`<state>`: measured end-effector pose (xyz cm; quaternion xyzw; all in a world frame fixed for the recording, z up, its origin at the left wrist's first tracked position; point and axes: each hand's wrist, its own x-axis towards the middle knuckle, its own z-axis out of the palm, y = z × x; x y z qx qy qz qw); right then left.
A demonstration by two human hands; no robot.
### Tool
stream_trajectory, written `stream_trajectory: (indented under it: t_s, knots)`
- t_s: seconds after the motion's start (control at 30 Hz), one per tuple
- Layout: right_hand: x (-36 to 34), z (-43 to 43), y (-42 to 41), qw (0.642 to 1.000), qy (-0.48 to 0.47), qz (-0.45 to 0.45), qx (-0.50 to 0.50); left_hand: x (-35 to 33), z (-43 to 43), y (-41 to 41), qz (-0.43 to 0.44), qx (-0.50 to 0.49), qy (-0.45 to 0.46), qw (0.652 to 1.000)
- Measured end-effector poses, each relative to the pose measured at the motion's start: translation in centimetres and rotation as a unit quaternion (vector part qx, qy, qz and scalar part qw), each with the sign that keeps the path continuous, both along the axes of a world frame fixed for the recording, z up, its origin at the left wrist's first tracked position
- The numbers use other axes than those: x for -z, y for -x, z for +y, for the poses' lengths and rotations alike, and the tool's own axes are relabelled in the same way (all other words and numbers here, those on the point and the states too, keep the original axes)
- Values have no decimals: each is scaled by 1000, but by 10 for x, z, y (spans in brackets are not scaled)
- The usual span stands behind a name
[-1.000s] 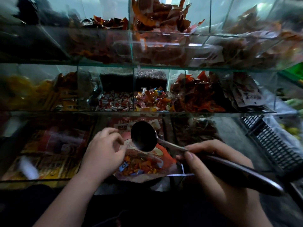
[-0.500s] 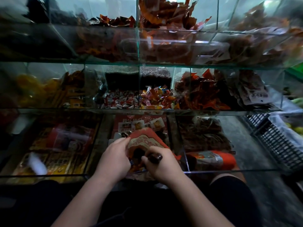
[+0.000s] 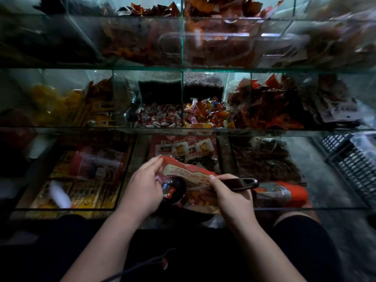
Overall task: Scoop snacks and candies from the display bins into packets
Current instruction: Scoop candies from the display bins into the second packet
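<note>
A red snack packet (image 3: 189, 174) with pale lettering is held open above the lowest glass bin. My left hand (image 3: 142, 188) pinches its left rim. My right hand (image 3: 230, 198) grips the dark handle of a metal ladle (image 3: 240, 183). The ladle's bowl (image 3: 173, 190) sits in the packet's mouth and carries a few wrapped candies. More orange-wrapped candies show inside the packet below the bowl.
Glass display bins rise in three tiers. The middle tier holds white-and-red candies (image 3: 160, 119), mixed colourful candies (image 3: 205, 115) and red packets (image 3: 264, 110). An orange packet (image 3: 282, 193) lies in the lower right bin. A black plastic crate (image 3: 352, 161) stands on the floor at right.
The ladle was raised empty above the packet a second ago; it then dipped into the packet. Now its bowl shows at the packet's mouth with candies, handle pointing right.
</note>
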<state>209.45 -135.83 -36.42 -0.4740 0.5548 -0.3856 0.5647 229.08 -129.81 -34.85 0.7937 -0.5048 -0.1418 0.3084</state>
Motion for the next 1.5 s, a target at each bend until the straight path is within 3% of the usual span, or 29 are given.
stream_trajectory:
  t_s: [0.1, 0.2, 0.3, 0.37, 0.43, 0.53, 0.6, 0.73, 0.83, 0.9, 0.97, 1.07, 1.13, 1.2, 1.3, 1.5]
  knots:
    - [5, 9, -14, 989, 86, 66, -98, -5, -6, -5, 1, 2, 9, 1000]
    - [2, 18, -19, 920, 248, 222, -206, -7, -1, -6, 0, -12, 21, 1000]
    - [-3, 19, -11, 839, 344, 289, -307, -4, 12, -3, 5, -10, 32, 999]
    - [-2, 22, -11, 822, 352, 303, -330, -1, 17, 1, 8, -5, 36, 999]
    - [3, 26, -16, 871, 309, 253, -286, 1, 18, 4, 7, 0, 38, 999]
    - [10, 22, -20, 974, 151, 101, -138, 1, 17, 7, 8, -3, 44, 999]
    - [10, 17, -16, 995, 57, 36, -72, 2, 17, 6, 14, -15, 54, 998]
    - [3, 16, 0, 1000, -13, -21, -15, 3, 19, 2, 19, -26, 56, 998]
    - [-7, 9, 15, 999, 31, 40, 15, -2, 21, 1, 6, -22, 46, 999]
    - [-21, 5, 26, 997, 58, 47, 3, -8, 20, 4, -63, -29, 53, 996]
    - [-32, 3, 34, 994, 86, 62, -20, -16, 19, 11, -114, -13, 116, 987]
    - [-47, 5, 43, 995, 87, 52, -13, -22, 15, 32, -61, 65, 239, 967]
    - [-55, 6, 47, 998, 35, -36, 24, -18, 6, 41, 5, 73, 198, 977]
    - [-63, 7, 53, 993, -6, -100, 58, -2, -5, 42, -2, 55, 71, 996]
    - [-69, 8, 62, 985, -26, -148, 84, 24, -15, 36, -7, 42, -95, 995]
    - [-83, 14, 70, 979, -21, -203, 3, 42, -11, 46, 3, 49, -101, 994]
